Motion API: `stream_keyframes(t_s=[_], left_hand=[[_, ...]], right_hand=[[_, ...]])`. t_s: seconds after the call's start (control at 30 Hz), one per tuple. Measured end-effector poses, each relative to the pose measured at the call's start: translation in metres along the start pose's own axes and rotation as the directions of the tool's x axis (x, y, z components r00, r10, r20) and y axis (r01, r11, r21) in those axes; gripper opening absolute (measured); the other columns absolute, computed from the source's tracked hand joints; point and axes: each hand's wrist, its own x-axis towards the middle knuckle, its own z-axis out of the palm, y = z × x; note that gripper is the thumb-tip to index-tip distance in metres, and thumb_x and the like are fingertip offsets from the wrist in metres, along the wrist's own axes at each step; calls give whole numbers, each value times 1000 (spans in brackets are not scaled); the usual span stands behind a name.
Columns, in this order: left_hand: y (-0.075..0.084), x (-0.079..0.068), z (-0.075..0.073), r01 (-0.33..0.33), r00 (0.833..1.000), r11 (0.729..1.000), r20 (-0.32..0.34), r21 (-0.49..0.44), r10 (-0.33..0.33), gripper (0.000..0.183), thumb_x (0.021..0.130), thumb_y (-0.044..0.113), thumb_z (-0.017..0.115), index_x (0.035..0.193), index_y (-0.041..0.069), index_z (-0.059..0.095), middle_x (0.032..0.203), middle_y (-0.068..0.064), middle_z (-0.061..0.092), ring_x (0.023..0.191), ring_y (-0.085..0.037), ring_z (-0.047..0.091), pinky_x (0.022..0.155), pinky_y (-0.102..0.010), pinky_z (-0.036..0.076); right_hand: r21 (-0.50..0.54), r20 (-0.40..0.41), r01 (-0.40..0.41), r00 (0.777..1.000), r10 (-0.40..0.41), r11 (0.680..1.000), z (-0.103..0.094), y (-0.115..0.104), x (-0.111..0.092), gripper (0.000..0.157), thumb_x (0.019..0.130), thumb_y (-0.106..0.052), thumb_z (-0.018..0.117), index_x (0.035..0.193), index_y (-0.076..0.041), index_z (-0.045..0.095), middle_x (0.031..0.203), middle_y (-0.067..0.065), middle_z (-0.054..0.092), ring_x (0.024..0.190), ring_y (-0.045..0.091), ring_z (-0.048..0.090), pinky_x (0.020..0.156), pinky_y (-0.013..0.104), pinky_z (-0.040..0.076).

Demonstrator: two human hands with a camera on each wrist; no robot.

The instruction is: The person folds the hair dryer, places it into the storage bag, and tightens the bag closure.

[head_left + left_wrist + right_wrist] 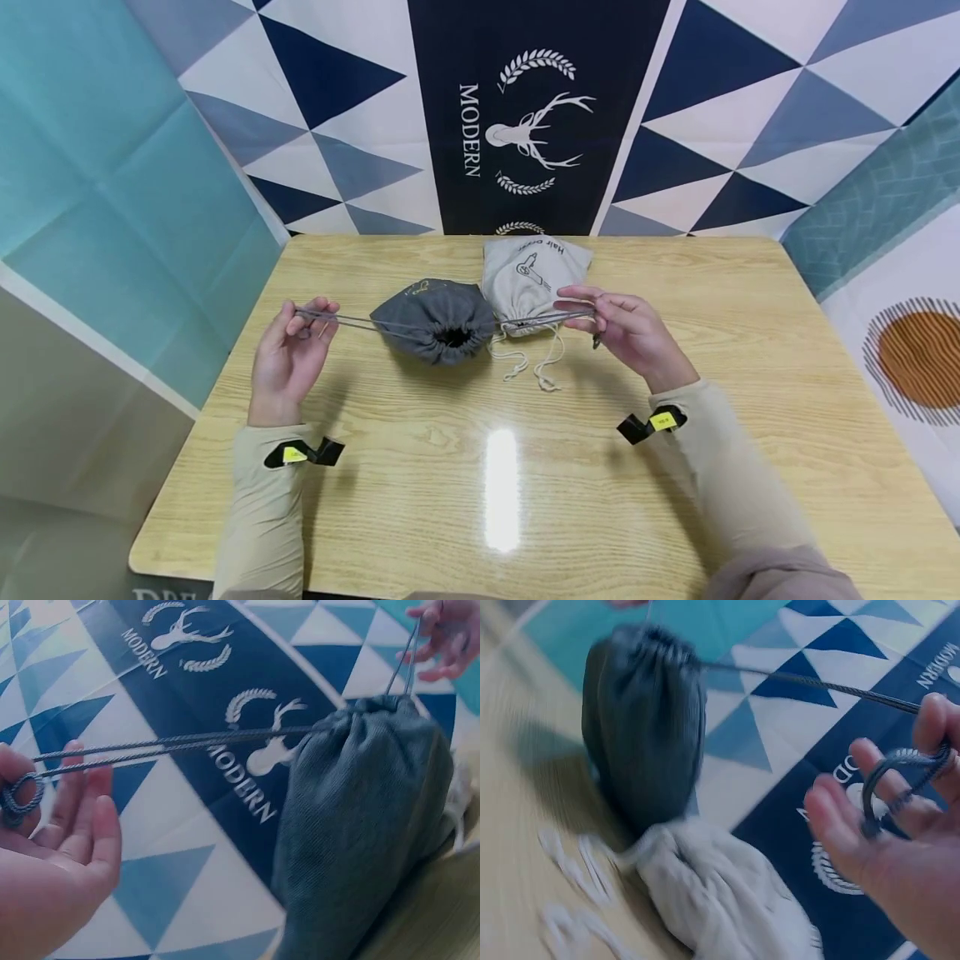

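Note:
A dark grey drawstring bag (408,312) stands on the table with its mouth gathered, a small dark gap showing in the head view. My left hand (292,358) pinches the looped end of one grey drawstring (112,748) between thumb and forefinger, other fingers spread. On the opposite side, my right hand (637,333) holds the other drawstring (810,680) the same way, its end curling below the fingers. Both cords stretch out taut sideways from the bag's neck. The gathered folds show at the top of the bag in both wrist views.
Behind and right of the grey bag lies a pale drawstring bag (498,267) printed with a hair dryer, its white cords (543,383) trailing toward the front. The wooden table (420,483) meets patterned cloth (360,92) at the back and a teal panel (97,192) at left.

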Motion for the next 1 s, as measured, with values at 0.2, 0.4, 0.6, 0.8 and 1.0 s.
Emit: stream_keyframes(t_s=[0.2,0.4,0.6,0.8,1.0], left_hand=[[-11,9,6,-4,999,981,38,-192,11,61,109,23,25,68,-2,63,106,-19,71,112,-31,62,100,-36,41],[-17,10,9,-31,1000,963,-9,-268,30,55,108,25,28,64,3,51,81,-12,65,89,-29,62,92,-39,43],[-18,8,8,-57,994,950,-110,-306,24,49,108,25,31,65,7,43,62,-5,46,57,-18,36,73,-36,47],[-16,9,5,-52,985,950,-170,-309,-2,50,108,24,33,63,6,44,59,-2,39,55,-13,22,63,-31,41],[-12,8,0,3,967,972,-245,-234,-62,54,108,24,28,60,7,42,58,1,28,56,-11,15,57,-26,36]], right_hand=[[351,125,29,989,-77,936,3,12,3,51,107,-7,21,81,1,64,132,18,62,135,36,47,114,42,37],[520,155,-38,987,-51,854,7,22,7,47,108,-15,21,84,1,59,93,12,65,111,29,60,107,45,41],[470,144,-102,989,38,877,9,23,6,49,108,-18,16,82,-3,55,84,7,59,84,21,51,91,35,50],[444,72,-120,993,98,888,10,20,5,49,109,-20,16,78,-6,51,74,5,40,74,20,30,61,24,29],[503,-171,-55,972,161,863,2,17,2,47,108,-18,24,71,-6,49,67,2,31,66,16,22,58,23,16]])
